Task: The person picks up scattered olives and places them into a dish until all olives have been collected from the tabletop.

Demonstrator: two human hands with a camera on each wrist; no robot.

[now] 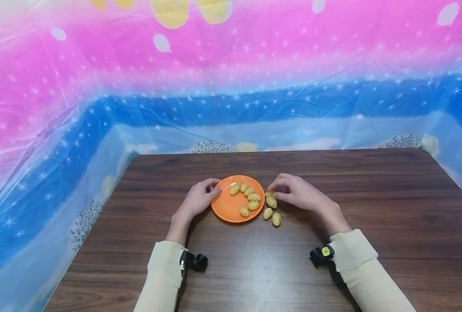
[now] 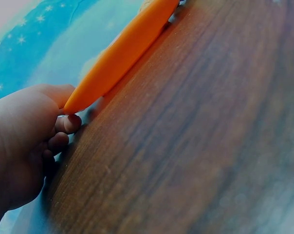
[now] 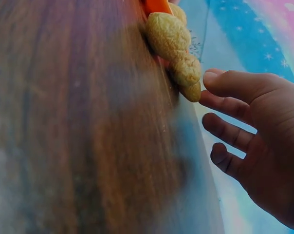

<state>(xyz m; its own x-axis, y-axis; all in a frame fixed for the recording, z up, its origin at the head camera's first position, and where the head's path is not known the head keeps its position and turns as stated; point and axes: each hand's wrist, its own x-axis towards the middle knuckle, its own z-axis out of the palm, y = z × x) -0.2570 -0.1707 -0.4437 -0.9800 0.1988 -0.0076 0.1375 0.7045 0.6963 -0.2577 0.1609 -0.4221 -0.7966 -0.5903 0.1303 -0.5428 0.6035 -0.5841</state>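
Note:
An orange plate (image 1: 228, 208) lies on the table with several peanuts in their shells (image 1: 253, 197) on it, mostly towards its right side. My left hand (image 1: 195, 199) pinches the plate's left rim, thumb on top and fingers below, as the left wrist view also shows. To the right of the plate lie several loose peanuts (image 1: 276, 219). My right hand (image 1: 301, 193) reaches over the farthest of these, its thumb and index finger parted around one end. In the right wrist view a small gap shows between the thumb (image 3: 222, 83) and the nearest peanut (image 3: 190, 90).
The dark wooden table (image 1: 254, 268) stretches out on all sides of the plate. Behind it and to the left hangs a pink and blue patterned cloth (image 1: 231, 69). A small black camera sits on each wrist, at the cream sleeves (image 1: 353, 251).

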